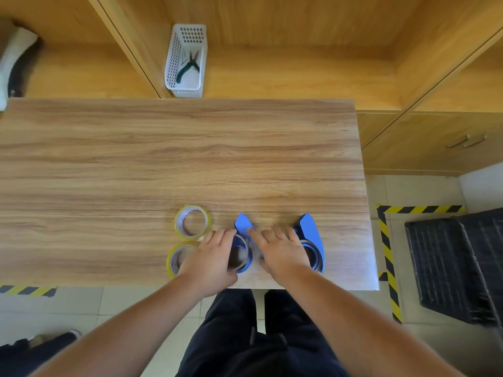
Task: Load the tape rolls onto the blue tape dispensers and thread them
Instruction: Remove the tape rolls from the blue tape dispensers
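Observation:
Two blue tape dispensers lie near the front edge of the wooden table (pixel 163 159). My left hand (pixel 211 257) curls around the round body of the left dispenser (pixel 243 227). My right hand (pixel 280 248) rests between the two, its thumb touching the left dispenser's pointed nose and its fingers reaching toward the right dispenser (pixel 313 235). Two clear tape rolls with yellowish edges lie flat to the left: the far roll (pixel 192 221) stands free, and the near roll (pixel 177 258) is partly hidden under my left hand.
A white perforated basket (pixel 186 61) holding green-handled pliers stands on the shelf behind the table. A black crate (pixel 457 268) sits on the floor to the right, inside yellow-black hazard tape. Wooden cabinets rise at the back and right.

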`<action>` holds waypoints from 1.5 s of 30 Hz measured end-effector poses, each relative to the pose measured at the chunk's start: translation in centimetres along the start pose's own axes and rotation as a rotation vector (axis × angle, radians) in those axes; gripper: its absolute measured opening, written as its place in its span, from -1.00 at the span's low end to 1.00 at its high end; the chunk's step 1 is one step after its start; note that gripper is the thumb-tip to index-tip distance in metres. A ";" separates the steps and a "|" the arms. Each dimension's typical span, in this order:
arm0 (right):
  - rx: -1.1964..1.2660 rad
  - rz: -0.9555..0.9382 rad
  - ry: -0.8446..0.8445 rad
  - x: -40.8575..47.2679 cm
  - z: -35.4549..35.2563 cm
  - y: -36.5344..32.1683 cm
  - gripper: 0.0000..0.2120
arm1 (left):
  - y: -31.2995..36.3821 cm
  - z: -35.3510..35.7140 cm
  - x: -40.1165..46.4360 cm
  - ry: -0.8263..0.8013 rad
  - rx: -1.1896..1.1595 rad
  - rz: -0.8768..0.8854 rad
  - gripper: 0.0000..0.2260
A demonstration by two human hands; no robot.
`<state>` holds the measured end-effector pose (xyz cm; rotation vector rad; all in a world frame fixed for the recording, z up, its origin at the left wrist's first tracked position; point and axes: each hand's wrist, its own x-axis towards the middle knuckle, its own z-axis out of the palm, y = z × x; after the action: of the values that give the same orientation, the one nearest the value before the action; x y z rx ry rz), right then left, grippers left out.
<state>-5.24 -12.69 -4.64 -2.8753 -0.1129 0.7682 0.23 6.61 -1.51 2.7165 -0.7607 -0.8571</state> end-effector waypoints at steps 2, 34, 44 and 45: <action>0.041 0.028 0.076 -0.2 0.0 0.4 -0.26 | 0.0 -1.4 0.7 0.018 -0.028 -0.006 -0.25; 0.263 0.412 0.114 -6.9 0.4 10.3 -0.42 | 3.3 -3.2 18.1 0.104 0.038 -0.058 -0.03; 0.283 0.373 -0.011 -7.2 1.0 11.1 -0.39 | 13.0 6.4 6.1 -0.136 -0.125 0.056 -0.15; 0.280 0.363 -0.017 -7.3 1.1 11.2 -0.38 | 13.4 7.2 5.8 -0.139 -0.130 0.033 -0.10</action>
<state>-11.73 -24.40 -3.98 -2.6489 0.4881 0.7924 -5.46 -8.00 -5.77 2.5454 -0.7468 -1.0575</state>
